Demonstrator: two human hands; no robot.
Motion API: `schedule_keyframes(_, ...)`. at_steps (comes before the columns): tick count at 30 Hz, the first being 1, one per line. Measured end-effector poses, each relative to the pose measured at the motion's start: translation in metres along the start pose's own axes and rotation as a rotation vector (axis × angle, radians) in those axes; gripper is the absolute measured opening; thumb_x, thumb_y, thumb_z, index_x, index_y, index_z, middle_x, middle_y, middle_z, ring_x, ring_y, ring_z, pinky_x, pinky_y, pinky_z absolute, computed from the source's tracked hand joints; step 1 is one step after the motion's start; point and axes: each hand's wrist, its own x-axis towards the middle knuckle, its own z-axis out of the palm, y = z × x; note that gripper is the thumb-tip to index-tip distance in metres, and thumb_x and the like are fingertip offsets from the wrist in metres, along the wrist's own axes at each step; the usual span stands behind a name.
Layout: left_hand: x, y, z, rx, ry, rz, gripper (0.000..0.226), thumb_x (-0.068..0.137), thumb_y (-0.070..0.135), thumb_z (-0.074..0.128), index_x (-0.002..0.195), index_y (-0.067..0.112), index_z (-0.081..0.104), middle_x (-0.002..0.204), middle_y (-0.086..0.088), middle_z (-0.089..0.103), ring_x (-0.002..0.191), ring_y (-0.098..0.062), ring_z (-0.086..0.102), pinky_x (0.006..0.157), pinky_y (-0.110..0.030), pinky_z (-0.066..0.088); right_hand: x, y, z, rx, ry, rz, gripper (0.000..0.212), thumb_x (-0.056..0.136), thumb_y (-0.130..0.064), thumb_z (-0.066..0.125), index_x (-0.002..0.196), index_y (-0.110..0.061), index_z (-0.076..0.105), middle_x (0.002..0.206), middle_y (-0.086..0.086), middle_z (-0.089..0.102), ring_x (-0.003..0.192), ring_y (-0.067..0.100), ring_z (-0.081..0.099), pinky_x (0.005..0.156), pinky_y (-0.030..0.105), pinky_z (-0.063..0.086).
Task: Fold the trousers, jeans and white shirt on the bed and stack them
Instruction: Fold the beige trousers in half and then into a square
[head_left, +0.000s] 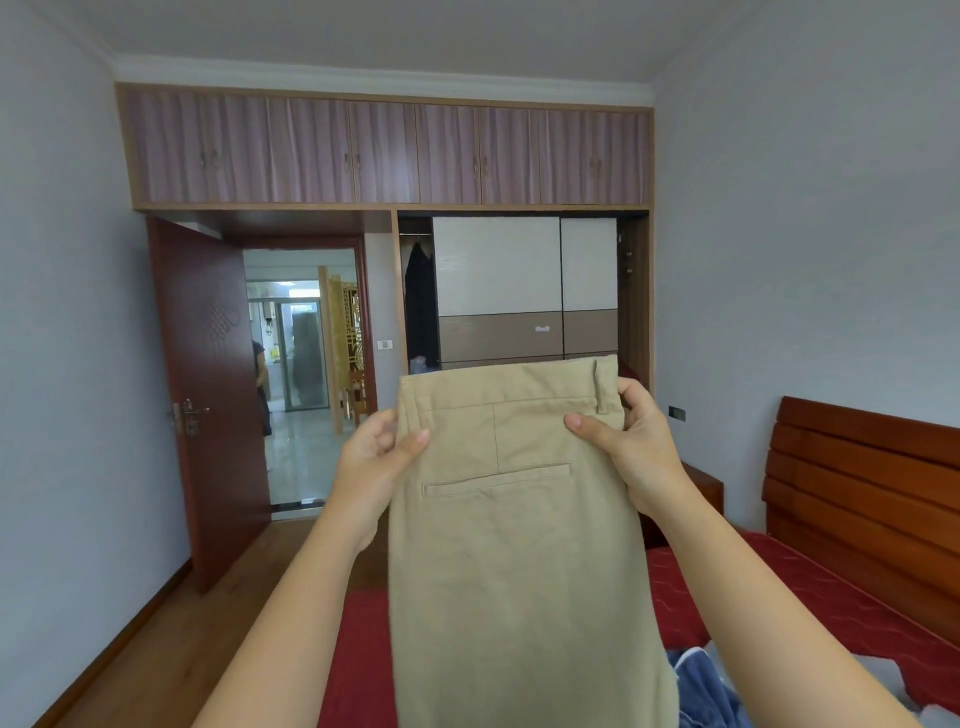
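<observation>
The trousers (519, 545) hang between the left hand (376, 460) and the right hand (636, 441), over the bed (831, 608). The jeans (706, 686) lie on the bed, near and right.

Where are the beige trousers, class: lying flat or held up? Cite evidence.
Held up: left hand and right hand pinch the waistband, and the beige trousers hang above the red bed.

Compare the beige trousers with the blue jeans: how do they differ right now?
The trousers are beige, the jeans blue. The trousers hang upright, pinched at the waistband by the left hand and right hand; the jeans lie crumpled on the bed, untouched. Neither is stacked yet.
</observation>
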Motion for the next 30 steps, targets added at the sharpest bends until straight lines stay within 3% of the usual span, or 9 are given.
schedule_keyframes(3, 0.000, -0.017, 0.004, 0.013, 0.108, -0.040, 0.013, 0.087, 0.006, 0.058, 0.099, 0.009, 0.062, 0.098, -0.005, 0.070, 0.088, -0.017, 0.067, 0.069, -0.024, 0.054, 0.005, -0.003, 0.002, -0.038, 0.006, -0.014, 0.032, 0.074, 0.003, 0.071, 0.098, -0.012, 0.056, 0.105, 0.017, 0.066, 0.093, 0.028, 0.065, 0.083, 0.041, 0.054)
schedule_keyframes(8, 0.025, 0.000, 0.029, -0.056, 0.211, 0.052, 0.010, 0.087, 0.005, 0.059, 0.085, 0.015, 0.062, 0.087, -0.001, 0.071, 0.086, -0.019, 0.067, 0.075, -0.032, 0.052, 0.033, -0.031, 0.001, -0.082, 0.030, -0.090, 0.031, 0.074, -0.005, 0.074, 0.100, -0.015, 0.060, 0.103, 0.011, 0.068, 0.092, 0.023, 0.066, 0.081, 0.036, 0.055)
schedule_keyframes(14, 0.081, 0.086, 0.056, 0.083, 0.167, 0.371, 0.008, 0.083, 0.008, 0.066, 0.088, 0.014, 0.064, 0.086, -0.001, 0.070, 0.081, -0.013, 0.066, 0.076, -0.027, 0.050, 0.090, -0.107, 0.001, -0.123, 0.072, -0.273, 0.024, 0.076, -0.010, 0.073, 0.094, -0.019, 0.061, 0.092, -0.003, 0.068, 0.084, 0.014, 0.067, 0.074, 0.029, 0.054)
schedule_keyframes(18, 0.095, 0.135, 0.062, 0.086, 0.178, 0.498, 0.010, 0.084, 0.010, 0.064, 0.081, 0.019, 0.061, 0.081, 0.002, 0.069, 0.071, -0.005, 0.064, 0.067, -0.018, 0.049, 0.103, -0.137, 0.009, -0.022, 0.043, -0.396, 0.023, 0.080, -0.011, 0.069, 0.098, -0.023, 0.061, 0.097, -0.006, 0.068, 0.086, 0.006, 0.067, 0.069, 0.018, 0.054)
schedule_keyframes(23, 0.074, 0.127, 0.054, 0.104, 0.300, 0.449, 0.009, 0.084, 0.008, 0.063, 0.078, 0.014, 0.060, 0.075, 0.001, 0.068, 0.069, -0.012, 0.061, 0.064, -0.021, 0.048, 0.085, -0.106, 0.003, -0.121, -0.161, -0.205, 0.045, 0.083, -0.019, 0.066, 0.124, -0.029, 0.050, 0.104, -0.007, 0.068, 0.089, 0.008, 0.068, 0.067, 0.020, 0.055)
schedule_keyframes(27, 0.052, 0.127, 0.052, 0.091, 0.313, 0.432, 0.014, 0.083, 0.004, 0.064, 0.077, 0.016, 0.061, 0.069, 0.006, 0.070, 0.069, -0.014, 0.063, 0.072, -0.032, 0.049, 0.065, -0.091, 0.002, 0.000, -0.135, -0.120, 0.042, 0.079, -0.016, 0.067, 0.117, -0.027, 0.051, 0.106, 0.002, 0.068, 0.090, 0.015, 0.068, 0.075, 0.032, 0.057)
schedule_keyframes(30, 0.029, 0.138, 0.052, 0.087, 0.297, 0.437, 0.015, 0.083, 0.002, 0.064, 0.076, 0.015, 0.061, 0.064, 0.009, 0.070, 0.066, -0.011, 0.062, 0.072, -0.032, 0.050, 0.044, -0.096, 0.004, 0.078, -0.102, -0.125, 0.037, 0.077, -0.014, 0.068, 0.109, -0.026, 0.053, 0.097, 0.000, 0.071, 0.084, 0.015, 0.070, 0.074, 0.038, 0.058)
